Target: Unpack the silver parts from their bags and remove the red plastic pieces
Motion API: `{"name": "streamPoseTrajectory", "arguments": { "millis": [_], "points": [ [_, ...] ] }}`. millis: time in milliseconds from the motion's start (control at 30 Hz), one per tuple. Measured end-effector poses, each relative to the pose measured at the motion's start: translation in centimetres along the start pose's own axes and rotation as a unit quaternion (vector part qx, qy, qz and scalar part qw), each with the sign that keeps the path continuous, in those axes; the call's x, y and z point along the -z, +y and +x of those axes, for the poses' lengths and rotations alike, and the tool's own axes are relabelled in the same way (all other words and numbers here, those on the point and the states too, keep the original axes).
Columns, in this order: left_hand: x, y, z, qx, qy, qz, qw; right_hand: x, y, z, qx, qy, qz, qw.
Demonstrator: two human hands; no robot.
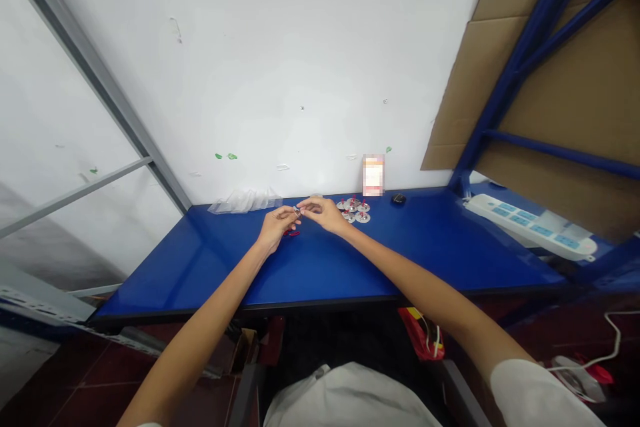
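Over the middle of the blue table, my left hand and my right hand meet with fingers pinched. Between their fingertips is a small shiny metal piece, too small to name and partly covered by the fingers. Both hands appear closed on it. Just below the left fingers lie small red pieces on the tabletop. To the right of my right hand, several round silvery discs with red upright tips sit in a cluster.
Clear plastic bags lie at the back left. A blurred-out upright card or screen leans on the wall, with a small black object beside it. A white power strip lies at the right. Blue metal framing rises there.
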State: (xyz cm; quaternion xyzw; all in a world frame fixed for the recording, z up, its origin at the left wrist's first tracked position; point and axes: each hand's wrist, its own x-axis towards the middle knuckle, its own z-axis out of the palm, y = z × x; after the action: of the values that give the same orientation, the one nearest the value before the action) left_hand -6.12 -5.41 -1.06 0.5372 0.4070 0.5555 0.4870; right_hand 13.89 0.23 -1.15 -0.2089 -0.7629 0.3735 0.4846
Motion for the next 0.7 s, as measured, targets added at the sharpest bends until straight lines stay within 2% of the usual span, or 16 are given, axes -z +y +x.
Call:
{"name": "streamPoseTrajectory", "arguments": {
  "millis": [67,167,333,433,533,700],
  "points": [
    [-0.1,0.2,0.0,-0.007,-0.003,0.020,1.000,0.8,-0.9,0.3,0.037,-0.012,-0.070,0.997],
    [-0.2,0.7,0.0,-0.040,0.011,0.102,0.994,3.4,-2.2,1.0,0.076,-0.028,-0.188,0.979],
    [-0.2,1.0,-0.1,-0.082,0.063,0.226,0.969,9.4,-2.1,1.7,0.002,0.016,-0.228,0.974],
    [-0.1,1.3,-0.4,-0.072,0.061,0.245,0.965,12.3,-1.5,1.3,-0.070,-0.014,-0.217,0.974],
    [-0.2,1.6,-0.6,-0.062,0.058,0.252,0.964,13.9,-1.4,0.9,-0.095,-0.013,-0.202,0.975],
    [-0.2,1.4,-0.5,-0.064,0.049,0.254,0.964,14.7,-1.6,0.6,-0.118,-0.018,-0.156,0.980]
  ]
}}
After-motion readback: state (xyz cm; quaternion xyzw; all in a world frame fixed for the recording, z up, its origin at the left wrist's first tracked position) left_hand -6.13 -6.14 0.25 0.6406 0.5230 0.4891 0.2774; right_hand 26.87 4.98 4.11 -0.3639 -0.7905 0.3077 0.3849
